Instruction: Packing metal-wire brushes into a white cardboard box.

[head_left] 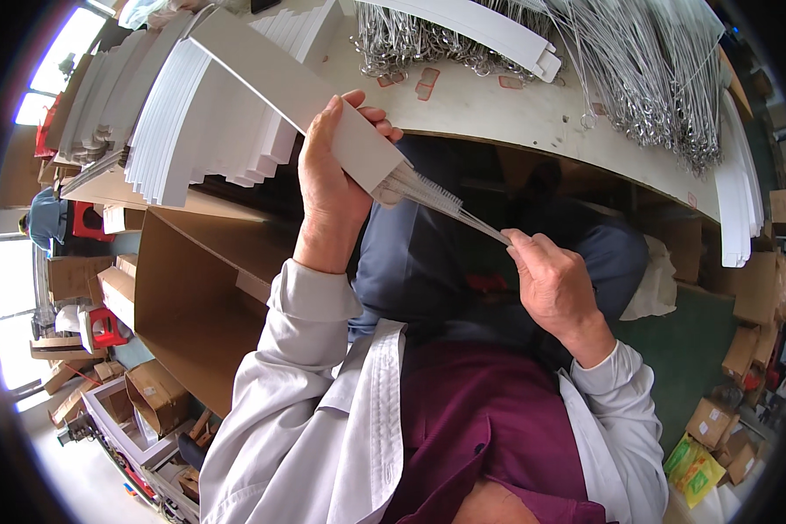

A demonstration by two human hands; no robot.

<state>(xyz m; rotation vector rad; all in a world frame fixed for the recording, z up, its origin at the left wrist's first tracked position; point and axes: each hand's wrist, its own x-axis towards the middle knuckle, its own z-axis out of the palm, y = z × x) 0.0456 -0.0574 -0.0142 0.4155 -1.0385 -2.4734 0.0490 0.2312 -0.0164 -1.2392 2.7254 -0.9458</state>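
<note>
slanting lengthwise down-right: white box [283, 84], brushes [430, 194] pointing toward right hand [557, 285]

Bright windows [13, 271] stand at left beyond a red stool [107, 330]; green floor [690, 341] shows at right.

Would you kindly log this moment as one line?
left hand: holding white box; right hand: gripping wire brushes; brushes: at box's open end

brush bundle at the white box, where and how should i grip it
The brush bundle is probably best pinched by its thin stems, from the right, as the right hand does: they jut clear of the white box, while the bristles sit nearer its open end.
</note>
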